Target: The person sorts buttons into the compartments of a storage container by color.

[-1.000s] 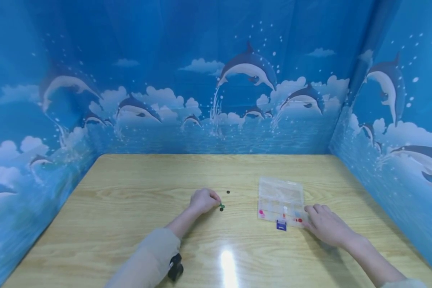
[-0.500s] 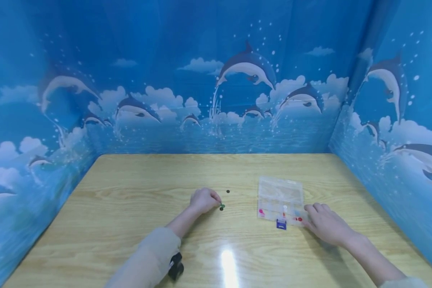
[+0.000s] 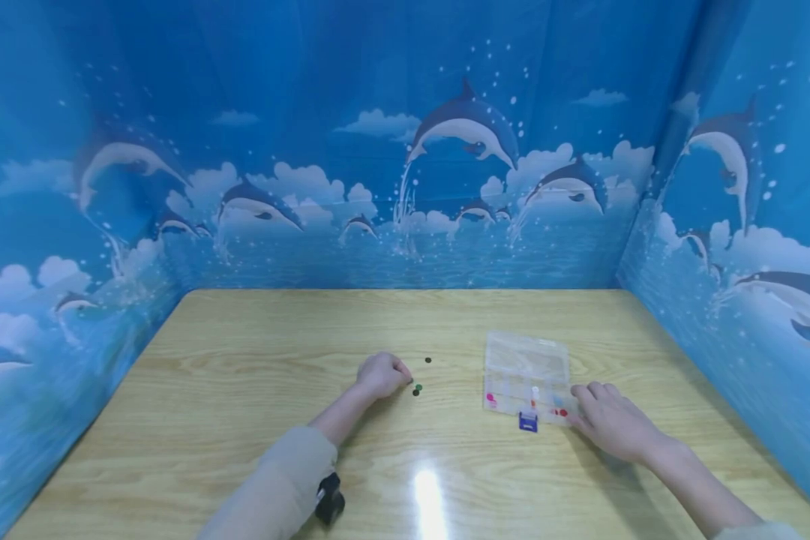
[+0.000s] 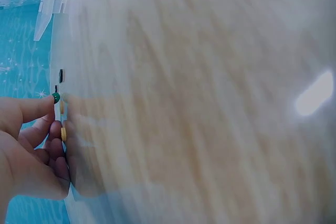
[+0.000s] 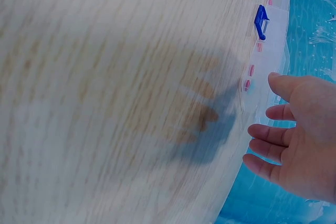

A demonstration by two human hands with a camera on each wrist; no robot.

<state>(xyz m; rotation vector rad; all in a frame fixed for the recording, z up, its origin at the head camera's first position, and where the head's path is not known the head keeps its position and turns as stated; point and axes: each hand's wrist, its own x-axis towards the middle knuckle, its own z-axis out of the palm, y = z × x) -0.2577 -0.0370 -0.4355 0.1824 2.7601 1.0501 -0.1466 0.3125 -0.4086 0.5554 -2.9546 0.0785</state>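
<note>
My left hand (image 3: 382, 375) is at the middle of the table, pinching a small green disc (image 4: 56, 97) at its fingertips. Just past the fingertips lie another green disc (image 3: 418, 387) and a dark disc (image 3: 416, 393). Two yellow discs (image 4: 64, 134), low by the curled fingers in the left wrist view, are hidden by the hand in the head view. A clear plastic box (image 3: 526, 356) stands with its lid folded back, a blue latch (image 3: 529, 422) at its front. My right hand (image 3: 610, 421), fingers loosely bent, is at the box's right edge.
Another dark disc (image 3: 428, 360) lies farther back on the wooden table (image 3: 277, 322). Pink pieces (image 3: 490, 399) and red pieces (image 3: 562, 412) sit in the box's front compartments. A blue dolphin-print curtain (image 3: 310, 150) encloses the back and sides.
My left fingertips have drawn slightly left, and a gap now shows between them and the green disc on the table. The right hand and the box have stayed in place.
</note>
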